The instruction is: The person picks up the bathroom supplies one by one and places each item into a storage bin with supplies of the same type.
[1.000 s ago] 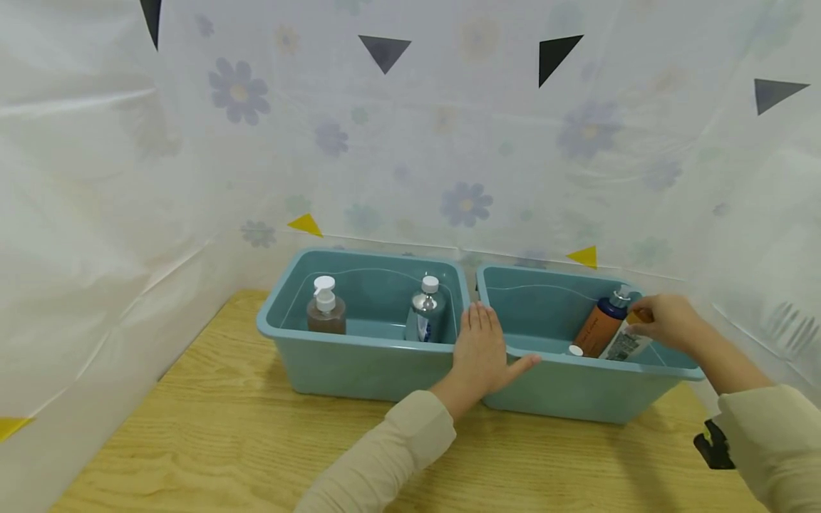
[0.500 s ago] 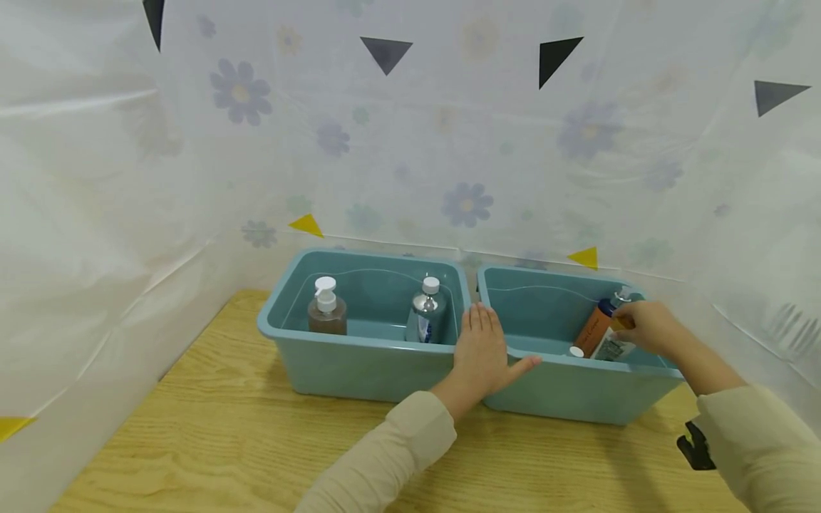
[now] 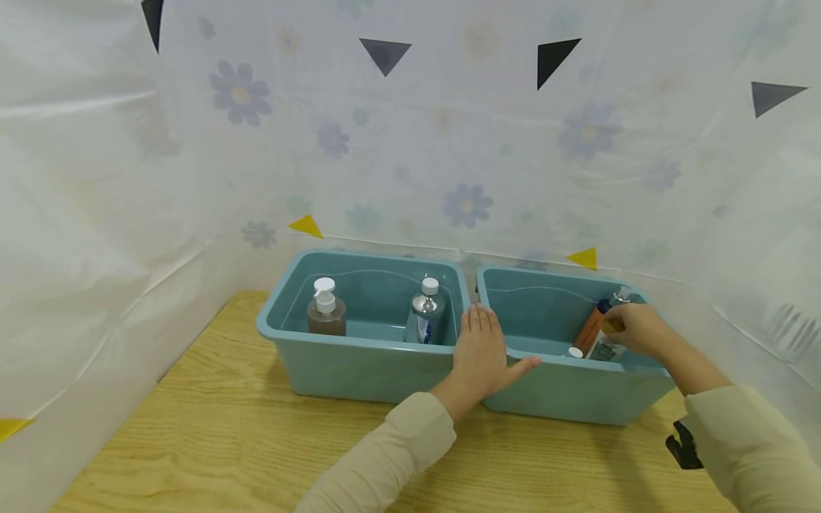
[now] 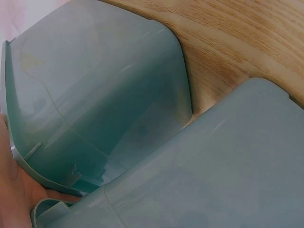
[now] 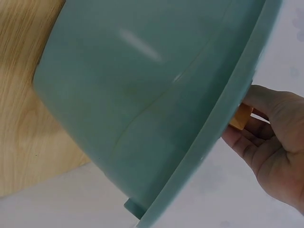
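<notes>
My left hand [image 3: 479,353] rests with straight fingers on the adjoining rims of the left teal bin [image 3: 359,367] and the right teal bin [image 3: 564,395]. Inside the right bin, my right hand [image 3: 641,331] pinches the orange cap [image 5: 241,117] of a white bottle with dark print [image 3: 603,350]. Leaning beside that bottle is an orange bottle with a dark blue top [image 3: 587,335]. A white cap [image 3: 575,352] shows just above the bin's front rim. In the right wrist view the bin wall hides the bottle's body.
A brown pump bottle [image 3: 326,318] and a clear bottle with a white cap [image 3: 426,313] stand in the left bin. Both bins sit on a wooden table [image 3: 212,427]. A flowered plastic sheet [image 3: 398,142] hangs behind them.
My right hand has moved left with the white bottle, bringing it close against the orange bottle. The left hand has stayed on the rims.
</notes>
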Demonstrator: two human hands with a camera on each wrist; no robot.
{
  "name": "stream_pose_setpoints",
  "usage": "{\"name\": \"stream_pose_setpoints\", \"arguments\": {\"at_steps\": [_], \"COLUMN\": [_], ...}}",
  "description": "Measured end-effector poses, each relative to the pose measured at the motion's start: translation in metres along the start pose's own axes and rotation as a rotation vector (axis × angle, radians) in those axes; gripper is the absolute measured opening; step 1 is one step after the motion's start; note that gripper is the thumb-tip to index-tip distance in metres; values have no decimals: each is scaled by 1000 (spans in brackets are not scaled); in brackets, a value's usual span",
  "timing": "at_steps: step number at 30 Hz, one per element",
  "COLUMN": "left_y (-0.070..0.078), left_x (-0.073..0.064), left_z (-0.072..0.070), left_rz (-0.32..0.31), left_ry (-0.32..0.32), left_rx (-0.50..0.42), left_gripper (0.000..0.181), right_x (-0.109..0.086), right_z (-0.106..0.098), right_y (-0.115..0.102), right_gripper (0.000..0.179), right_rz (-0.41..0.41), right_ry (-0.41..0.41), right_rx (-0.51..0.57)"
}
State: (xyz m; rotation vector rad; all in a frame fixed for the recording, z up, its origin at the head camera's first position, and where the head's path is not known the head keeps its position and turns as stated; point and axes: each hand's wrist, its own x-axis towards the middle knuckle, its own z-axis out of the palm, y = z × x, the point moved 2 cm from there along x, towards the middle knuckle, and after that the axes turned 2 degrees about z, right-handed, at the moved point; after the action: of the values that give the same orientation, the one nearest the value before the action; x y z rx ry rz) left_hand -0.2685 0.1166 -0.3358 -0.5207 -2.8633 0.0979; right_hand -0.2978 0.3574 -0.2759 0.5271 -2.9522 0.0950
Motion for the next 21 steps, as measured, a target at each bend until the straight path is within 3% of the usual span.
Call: {"name": "stream_pose_setpoints", "arguments": {"at_steps": [21], "left_y": [0], "left_x": [-1], "left_z": [1], "left_rz": [6], "left_ry": [16], "left_rx": [22], "left_gripper": [103], "right_x": [-9], "right_z": [3], "right_y": [14], "right_gripper": [29], "right_rz": [40], "right_ry": [-34], "right_rx": [7]}}
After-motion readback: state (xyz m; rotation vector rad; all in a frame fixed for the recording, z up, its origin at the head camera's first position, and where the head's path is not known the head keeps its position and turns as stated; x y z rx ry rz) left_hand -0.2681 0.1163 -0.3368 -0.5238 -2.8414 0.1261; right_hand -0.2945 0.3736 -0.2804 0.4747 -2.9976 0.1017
